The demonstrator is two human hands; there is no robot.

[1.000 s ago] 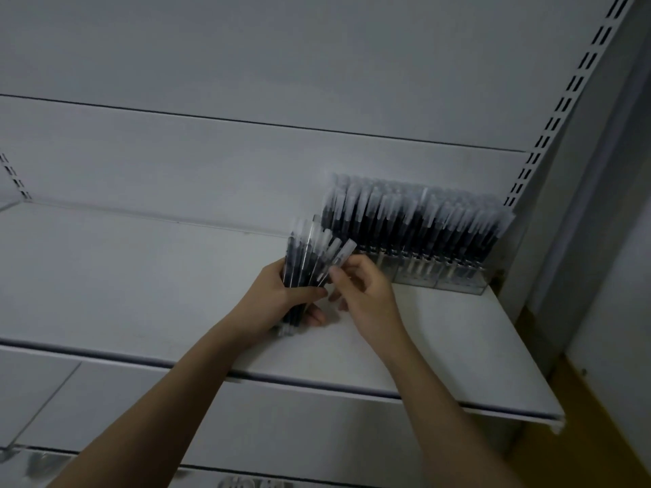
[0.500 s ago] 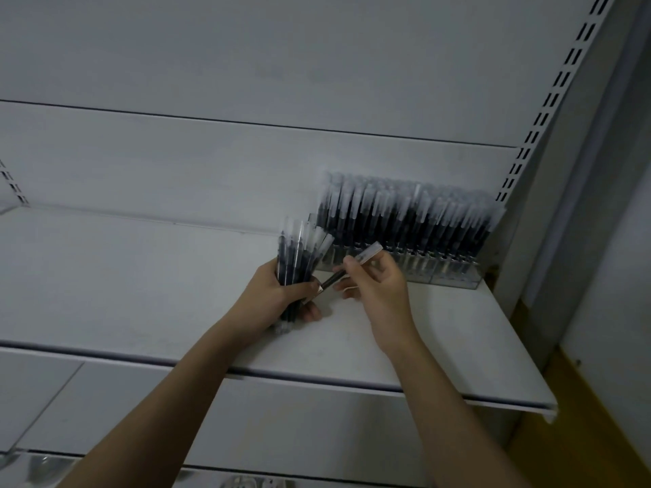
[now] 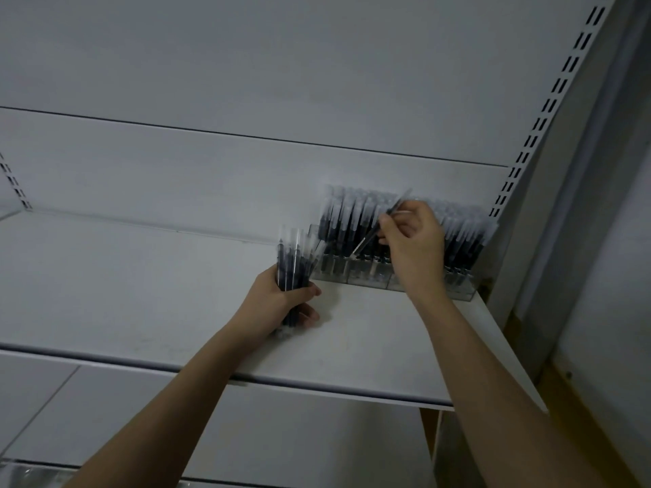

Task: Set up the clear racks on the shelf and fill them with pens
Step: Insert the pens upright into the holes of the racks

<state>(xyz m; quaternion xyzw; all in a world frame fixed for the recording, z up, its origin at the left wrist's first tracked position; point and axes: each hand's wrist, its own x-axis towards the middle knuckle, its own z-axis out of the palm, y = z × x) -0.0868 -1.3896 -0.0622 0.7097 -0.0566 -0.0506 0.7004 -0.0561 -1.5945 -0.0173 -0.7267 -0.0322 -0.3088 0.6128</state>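
A clear rack stands at the back right of the white shelf, packed with several dark pens with frosted caps. My left hand grips a bundle of the same pens upright, just left of the rack. My right hand is in front of the rack's middle and pinches a single pen, held slanted with its lower tip over the rack's front row. The hand hides part of the rack.
The shelf's back panel rises behind the rack. A slotted upright runs along the right side, close to the rack's right end. The shelf's front edge crosses under my forearms. A lower shelf shows at the bottom left.
My right hand pulled one pen from the bundle and carried it right and back to the rack. My left hand stayed in place with the bundle.
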